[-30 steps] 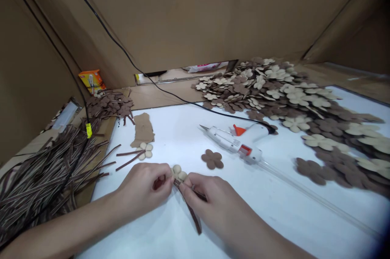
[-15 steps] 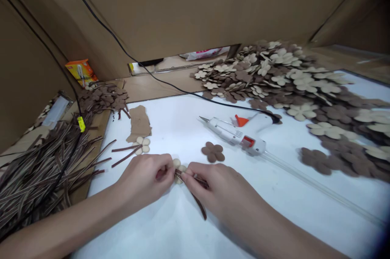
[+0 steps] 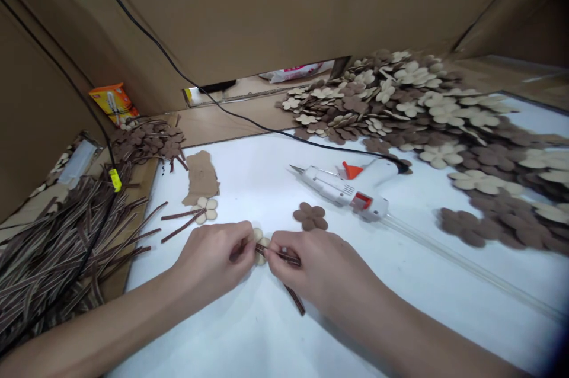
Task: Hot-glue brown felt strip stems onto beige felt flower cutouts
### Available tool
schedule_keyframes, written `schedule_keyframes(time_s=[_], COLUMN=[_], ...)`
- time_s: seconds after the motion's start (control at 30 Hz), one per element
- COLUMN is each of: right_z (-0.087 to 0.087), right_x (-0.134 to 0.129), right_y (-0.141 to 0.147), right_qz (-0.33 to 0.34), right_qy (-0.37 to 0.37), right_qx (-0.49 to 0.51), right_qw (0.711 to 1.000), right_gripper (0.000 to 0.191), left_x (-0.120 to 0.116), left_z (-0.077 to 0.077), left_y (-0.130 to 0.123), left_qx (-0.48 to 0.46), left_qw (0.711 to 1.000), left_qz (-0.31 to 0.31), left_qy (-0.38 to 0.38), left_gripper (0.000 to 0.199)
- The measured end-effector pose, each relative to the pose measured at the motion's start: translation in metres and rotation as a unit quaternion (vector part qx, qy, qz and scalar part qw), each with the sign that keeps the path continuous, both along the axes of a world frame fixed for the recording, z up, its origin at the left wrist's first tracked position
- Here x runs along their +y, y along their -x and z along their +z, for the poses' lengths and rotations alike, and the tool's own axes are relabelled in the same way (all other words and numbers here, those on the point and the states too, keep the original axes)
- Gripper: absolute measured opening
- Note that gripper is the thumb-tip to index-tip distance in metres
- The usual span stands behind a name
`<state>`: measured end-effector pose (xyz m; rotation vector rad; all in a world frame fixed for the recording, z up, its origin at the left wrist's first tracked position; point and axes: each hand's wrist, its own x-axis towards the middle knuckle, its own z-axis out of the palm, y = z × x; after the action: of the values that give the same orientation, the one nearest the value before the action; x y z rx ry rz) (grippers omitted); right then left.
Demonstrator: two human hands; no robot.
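Observation:
A cream flower (image 3: 260, 242) lies between my hands on the white board. My left hand (image 3: 222, 250) pinches the flower's left side, its thumb and forefinger closed. With closed fingertips, my right hand (image 3: 302, 253) grips a brown stitched strip (image 3: 295, 300) over the flower; the strip's tails stick out beneath and beside the fingers. Behind my right hand lies a brown flower (image 3: 311, 216). Farther left, another cream flower (image 3: 207, 210) has two brown strips attached, pointing left.
A white glue gun (image 3: 342, 188) with a clear stick lies right of centre, its black cable running behind. Brown and cream flowers (image 3: 400, 99) are heaped at the back right. Loose strips (image 3: 57, 253) pile up on the left. A torn cardboard piece (image 3: 202, 176) lies behind my left hand.
My right fingers have shifted slightly along the strip, and its lower tail has swung a little. The view has moved slightly. Both hands keep their pinch.

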<state>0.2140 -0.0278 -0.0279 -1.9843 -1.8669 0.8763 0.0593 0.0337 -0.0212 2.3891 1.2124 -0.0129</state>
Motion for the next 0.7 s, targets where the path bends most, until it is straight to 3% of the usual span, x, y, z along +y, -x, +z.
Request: schedule_keyframes(time_s=[0.13, 0.33, 0.7], right_z=[0.0023, 0.0003, 0.0023], right_x=[0.0030, 0.0025, 0.0102], right_y=[0.0007, -0.0008, 0.0028], right_qz=[-0.003, -0.011, -0.016], right_qy=[0.024, 0.002, -0.021], right_qx=[0.021, 0.045, -0.024], right_qw=[0.999, 0.999, 0.999], right_gripper=[0.019, 0.019, 0.020], left_x=[-0.0006, 0.0001, 0.0005], left_z=[-0.0024, -0.0037, -0.0038], left_y=[0.0008, 0.0006, 0.0010], left_qx=[-0.006, 0.003, 0.003], left_qw=[1.000, 1.000, 1.000], left_qz=[-0.002, 0.000, 0.008], left_qy=[-0.008, -0.013, -0.005], left_gripper=[0.019, 0.016, 0.016])
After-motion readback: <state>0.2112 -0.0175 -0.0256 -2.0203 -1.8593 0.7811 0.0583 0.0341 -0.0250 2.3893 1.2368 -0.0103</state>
